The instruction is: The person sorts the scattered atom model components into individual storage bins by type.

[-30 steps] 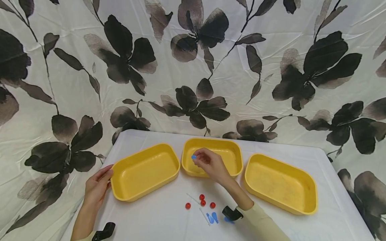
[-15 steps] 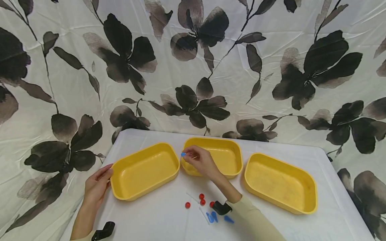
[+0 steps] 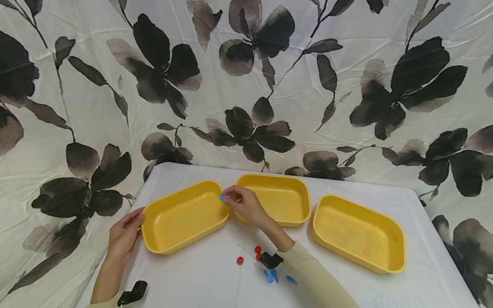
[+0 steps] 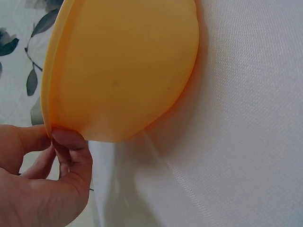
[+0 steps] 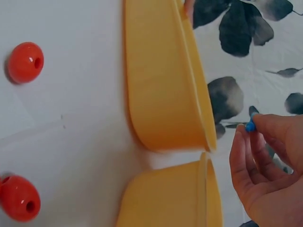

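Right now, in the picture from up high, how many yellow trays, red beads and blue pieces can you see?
Yellow trays: 3
Red beads: 3
Blue pieces: 4, with 3 on the table and 1 in the right hand
Total: 10 in sight; the right arm and its wrist camera may hide more.

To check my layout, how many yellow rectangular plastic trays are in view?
3. In the head view: left tray, its rim pinched by the left hand; middle tray, partly covered by the right hand; and right tray. No others show.
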Available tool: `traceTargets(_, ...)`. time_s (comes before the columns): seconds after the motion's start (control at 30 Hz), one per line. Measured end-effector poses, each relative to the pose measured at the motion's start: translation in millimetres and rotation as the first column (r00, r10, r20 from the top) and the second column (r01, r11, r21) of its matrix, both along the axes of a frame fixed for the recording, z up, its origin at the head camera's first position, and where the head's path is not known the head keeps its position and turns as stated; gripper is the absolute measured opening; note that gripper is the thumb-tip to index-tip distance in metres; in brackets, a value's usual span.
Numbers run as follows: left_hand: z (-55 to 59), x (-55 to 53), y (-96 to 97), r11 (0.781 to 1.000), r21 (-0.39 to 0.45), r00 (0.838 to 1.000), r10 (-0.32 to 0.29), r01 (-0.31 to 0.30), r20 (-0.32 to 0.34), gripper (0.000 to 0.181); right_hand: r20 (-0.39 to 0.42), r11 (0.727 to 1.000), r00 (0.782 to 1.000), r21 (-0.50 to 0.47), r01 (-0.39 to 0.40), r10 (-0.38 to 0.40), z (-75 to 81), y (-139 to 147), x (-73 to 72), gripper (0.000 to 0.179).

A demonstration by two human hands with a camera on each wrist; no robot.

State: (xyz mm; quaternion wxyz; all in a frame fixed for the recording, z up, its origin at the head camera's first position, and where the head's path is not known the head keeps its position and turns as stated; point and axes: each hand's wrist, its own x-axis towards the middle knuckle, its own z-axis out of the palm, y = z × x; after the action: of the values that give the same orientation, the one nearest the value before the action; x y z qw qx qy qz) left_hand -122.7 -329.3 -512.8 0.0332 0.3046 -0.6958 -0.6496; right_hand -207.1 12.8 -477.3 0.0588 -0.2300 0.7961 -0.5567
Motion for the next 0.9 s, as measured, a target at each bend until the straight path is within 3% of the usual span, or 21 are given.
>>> traceTargets(0.6, 2.6, -0.3, 1.1, 1.000, -0.030, 1.000, -0.008, 0.009, 0.027, 0.053, 0.045, 0.990, 0.992, 0.069, -0.121, 0.118, -2.9, -29.0, -12.7, 0.012)
traceTargets(0.9, 0.8, -0.6, 0.7, 1.000, -0.021, 1.000, -0.008, 0.009, 0.029, 0.053, 0.011, 0.955, 0.976, 0.204, -0.213, 0.216, -5.2, -46.3, -22.9, 0.010)
